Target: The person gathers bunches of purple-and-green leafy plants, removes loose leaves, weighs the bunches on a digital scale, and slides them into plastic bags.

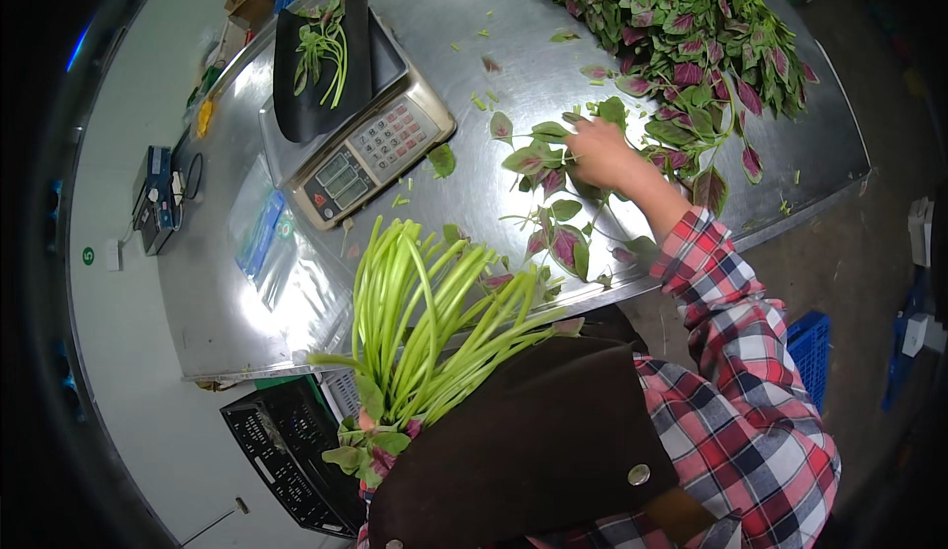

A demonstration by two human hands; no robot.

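A bunch of leafy greens [420, 302], amaranth by its green and purple leaves, is held against my apron with its pale green stems pointing up and away. Of my left hand [367, 420], only a bit of finger shows among the leaves at the bunch's lower end, closed round it. Over the metal table, my right hand [600, 157] has its fingers bent and closed on loose amaranth sprigs [565, 243]. Its fingertips are partly hidden by leaves. Beyond it lies a large heap of the same amaranth [681, 40].
A scale [365, 159] stands at the left, with a dark curved tray [291, 85] holding a few sprigs [321, 50]. Clear plastic bags [286, 263] lie on the metal table [212, 302]. Below its edge is a black crate [296, 450]; a blue crate [810, 352] stands at right.
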